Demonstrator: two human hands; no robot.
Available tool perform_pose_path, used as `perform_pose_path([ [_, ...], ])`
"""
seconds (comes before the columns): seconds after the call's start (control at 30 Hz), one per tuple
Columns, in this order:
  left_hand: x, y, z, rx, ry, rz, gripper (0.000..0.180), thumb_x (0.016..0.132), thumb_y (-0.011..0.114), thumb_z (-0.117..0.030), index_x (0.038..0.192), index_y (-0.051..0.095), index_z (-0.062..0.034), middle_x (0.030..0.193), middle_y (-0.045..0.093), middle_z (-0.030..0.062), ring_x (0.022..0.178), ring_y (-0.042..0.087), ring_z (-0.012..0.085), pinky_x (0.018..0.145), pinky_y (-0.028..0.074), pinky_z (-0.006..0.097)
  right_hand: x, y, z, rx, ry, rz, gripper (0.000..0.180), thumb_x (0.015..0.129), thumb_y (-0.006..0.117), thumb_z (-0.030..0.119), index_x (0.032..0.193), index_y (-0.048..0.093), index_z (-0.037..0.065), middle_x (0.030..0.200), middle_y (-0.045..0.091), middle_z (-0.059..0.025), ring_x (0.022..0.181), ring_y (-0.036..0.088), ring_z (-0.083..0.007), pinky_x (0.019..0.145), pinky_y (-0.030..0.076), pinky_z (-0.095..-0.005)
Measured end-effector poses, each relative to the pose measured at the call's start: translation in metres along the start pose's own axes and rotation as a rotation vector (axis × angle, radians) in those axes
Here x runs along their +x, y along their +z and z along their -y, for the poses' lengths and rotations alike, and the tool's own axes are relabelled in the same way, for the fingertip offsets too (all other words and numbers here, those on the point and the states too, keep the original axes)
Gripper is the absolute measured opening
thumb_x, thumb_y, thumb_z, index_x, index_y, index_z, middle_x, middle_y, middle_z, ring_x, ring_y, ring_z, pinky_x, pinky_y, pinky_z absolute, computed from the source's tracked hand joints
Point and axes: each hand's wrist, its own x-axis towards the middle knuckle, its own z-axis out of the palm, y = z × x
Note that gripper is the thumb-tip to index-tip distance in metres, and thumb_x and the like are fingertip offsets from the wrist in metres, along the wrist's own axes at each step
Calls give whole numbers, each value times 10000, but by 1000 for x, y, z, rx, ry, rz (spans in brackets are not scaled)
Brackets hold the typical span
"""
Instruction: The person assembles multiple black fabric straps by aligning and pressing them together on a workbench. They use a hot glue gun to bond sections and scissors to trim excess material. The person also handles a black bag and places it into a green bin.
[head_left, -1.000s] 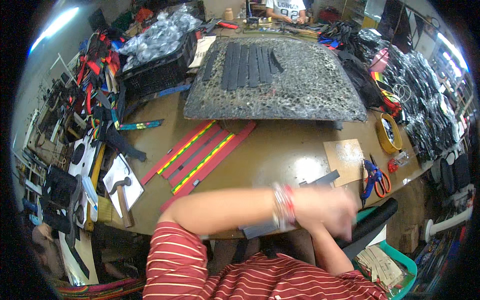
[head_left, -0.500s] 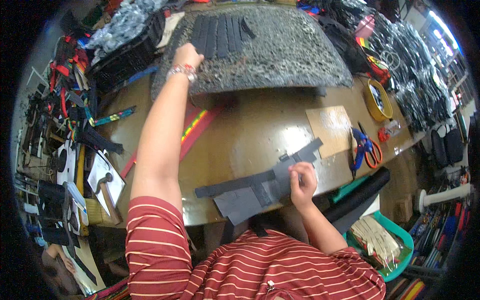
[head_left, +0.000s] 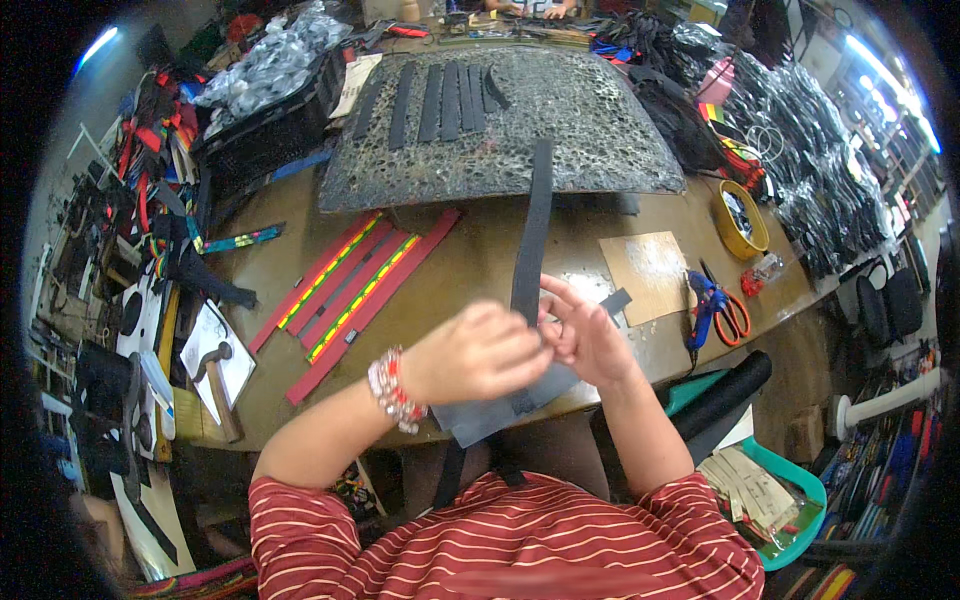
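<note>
— Both hands on the strap [head_left: 531, 235]?
— Yes: left hand [head_left: 478, 352] pinches its lower end, right hand [head_left: 587, 338] touches beside it, fingers loose; the contact is hidden.
— And below?
— Grey sheet [head_left: 500, 408] at the table [head_left: 480, 255] edge, half covered. Strap runs up toward the mat [head_left: 560, 120].

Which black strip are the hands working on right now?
Start at the grey pebbled mat at the bench's far side. One long black strip runs from its near edge down to both hands. Unlike the strips lying flat on the mat, it is lifted and pinched.
</note>
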Motion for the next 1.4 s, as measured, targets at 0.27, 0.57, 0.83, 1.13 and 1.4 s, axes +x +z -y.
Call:
perform_pose_path([
  [0.27, -46, -67, -62, -589, -346, -124, 289, 721, 760, -187, 988, 682, -108, 948, 592, 9, 891, 588, 175, 759, 452, 341, -12, 27, -11, -269, -159, -97, 267, 829, 698, 89, 869, 434, 78, 823, 531, -99, 494, 479, -132, 398, 379, -239],
  [0.57, -36, -158, -99, -2092, 396, -339, 348, 930, 582, -168, 1275, 541, -153, 785, 569, 94, 610, 569, 180, 447, 376, 334, -37, 35, 4, -666, -601, -135, 198, 809, 673, 15, 975, 564, 21, 823, 511, -96, 602, 554, -176, 394, 464, -249],
  [0.83, -67, -129, -107, -1684, 245, 106, 125, 912, 579, -149, 997, 633, -74, 679, 538, 81, 558, 501, 187, 482, 384, 313, -13, 24, -69, -890, 148, -392, 148, 834, 711, 80, 956, 653, 20, 754, 643, -42, 598, 605, -92, 527, 486, -220],
  [1.13, -129, -12, -92, -278, -1220, -2, 402, 740, 750, -344, 1052, 644, -113, 1045, 540, 69, 990, 518, 267, 873, 416, 397, -6, 11, -96, -844, 252, -492, 143, 830, 719, 103, 942, 666, 34, 701, 636, -19, 563, 576, -76, 481, 451, -208],
  [1.4, -141, 28, -96, -150, -1269, 89, 533, 658, 802, -377, 1116, 637, -162, 1144, 515, 51, 1024, 481, 238, 917, 366, 418, -2, 13, -97, -890, 283, -504, 144, 829, 730, 128, 939, 675, 53, 681, 613, 9, 545, 549, -61, 473, 434, -204],
])
